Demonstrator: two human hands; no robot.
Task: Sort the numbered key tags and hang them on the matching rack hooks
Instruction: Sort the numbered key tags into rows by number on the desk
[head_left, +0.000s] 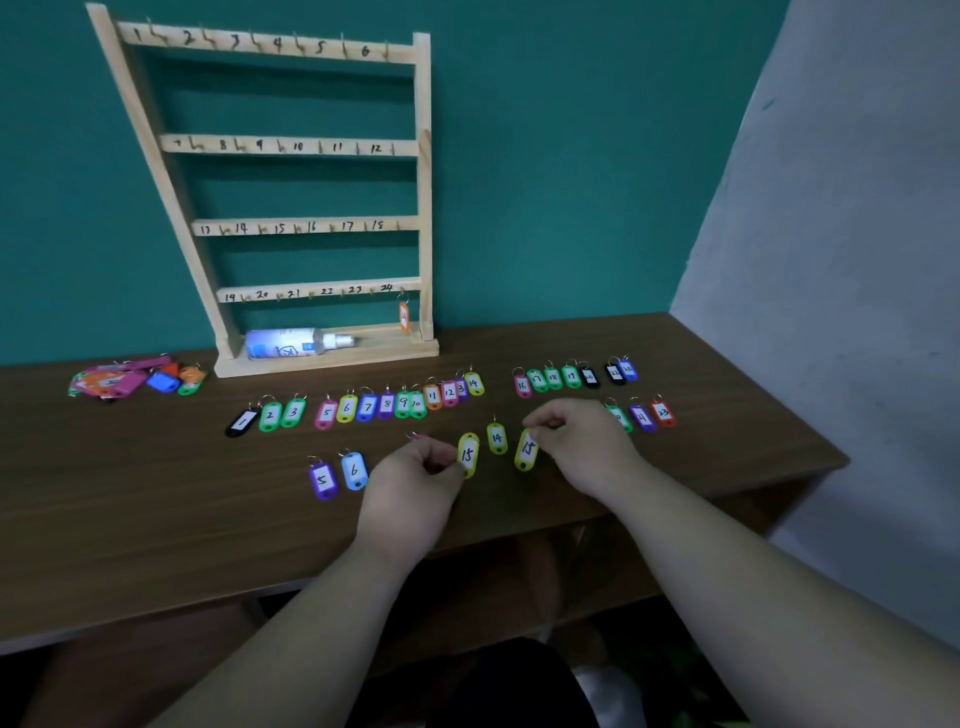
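Observation:
A wooden key rack (423, 156) with hooks numbered 1 to 24 stands against the teal wall; one orange tag (404, 317) hangs on hook 24. Numbered tags lie in a row on the brown table (130, 519), from a black tag 1 (241, 422) to a blue tag at the right (628, 370). My left hand (415, 488) pinches a yellow tag 15 (468, 455). My right hand (582, 441) pinches a second yellow tag 15 (527, 449). A yellow tag 14 (497, 438) lies between them.
A purple tag 5 (323, 481) and a blue tag 6 (354, 471) lie left of my left hand. A heap of unsorted tags (130, 382) sits at the far left. A spray bottle (296, 343) lies on the rack's base. A grey wall closes the right side.

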